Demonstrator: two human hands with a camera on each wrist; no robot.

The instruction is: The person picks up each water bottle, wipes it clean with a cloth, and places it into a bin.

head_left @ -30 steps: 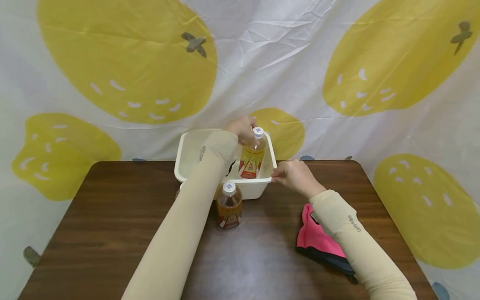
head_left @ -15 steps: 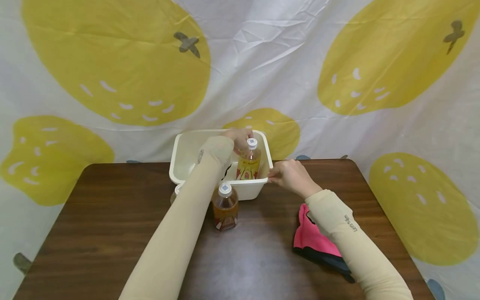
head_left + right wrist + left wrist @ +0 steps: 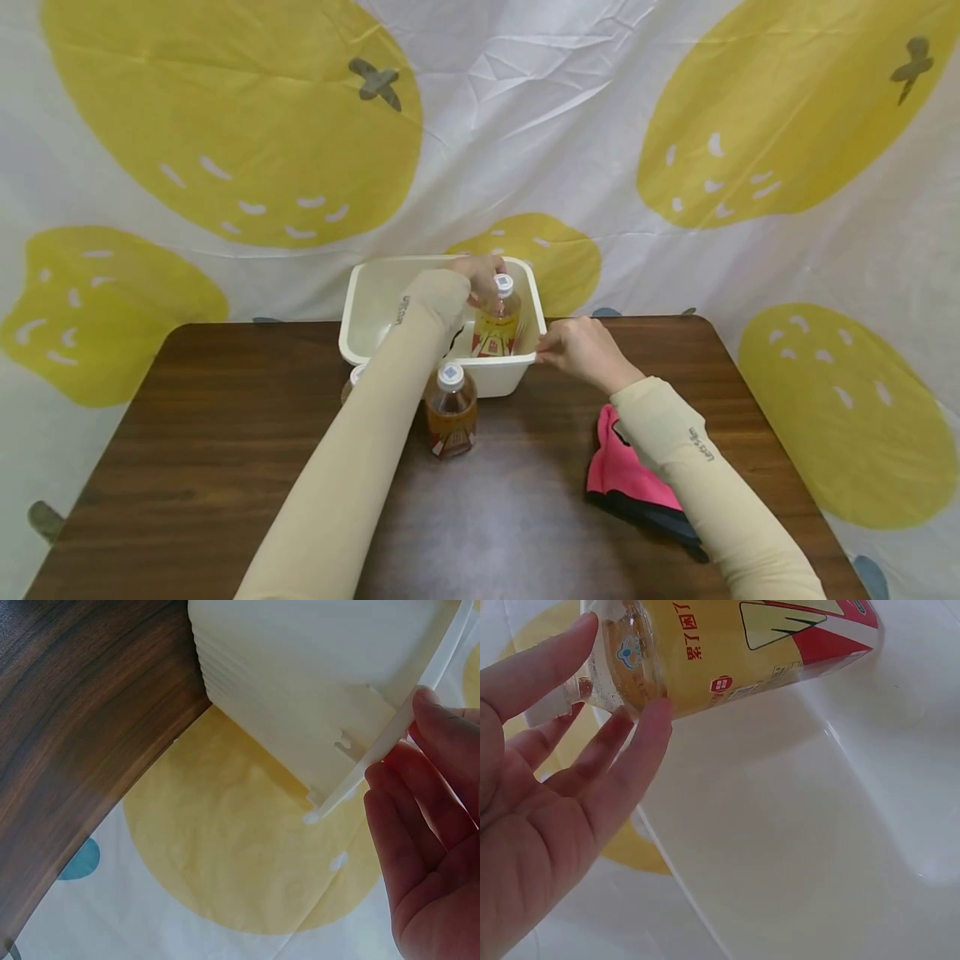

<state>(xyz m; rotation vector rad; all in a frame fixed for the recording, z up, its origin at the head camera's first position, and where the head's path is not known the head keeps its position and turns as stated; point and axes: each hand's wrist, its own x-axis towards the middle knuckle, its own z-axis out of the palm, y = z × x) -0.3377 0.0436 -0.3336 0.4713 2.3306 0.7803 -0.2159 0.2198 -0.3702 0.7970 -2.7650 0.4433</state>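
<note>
Inside a white plastic bin (image 3: 504, 383) at the back of the table, a bottle of amber drink (image 3: 495, 327) stands near the right end, with a white cap and a yellow-and-red label. My left hand (image 3: 478, 275) reaches in and holds it around the neck and shoulder; in the left wrist view the thumb and fingers (image 3: 654, 724) lie on either side of the bottle. At the bin's front right corner, my right hand (image 3: 587, 350) pinches the rim, thumb above and fingers below, as the right wrist view shows.
Another amber bottle (image 3: 452, 417) stands in front of the bin. A further bottle (image 3: 356, 379) is mostly hidden behind my left sleeve. Partly under my right forearm lies a pink and black cloth item (image 3: 626, 475). A lemon-print curtain (image 3: 540, 183) hangs behind the table.
The bottle in my left hand has come down lower into the bin. My right hand has kept its grip on the rim. The whole view has shifted slightly.
</note>
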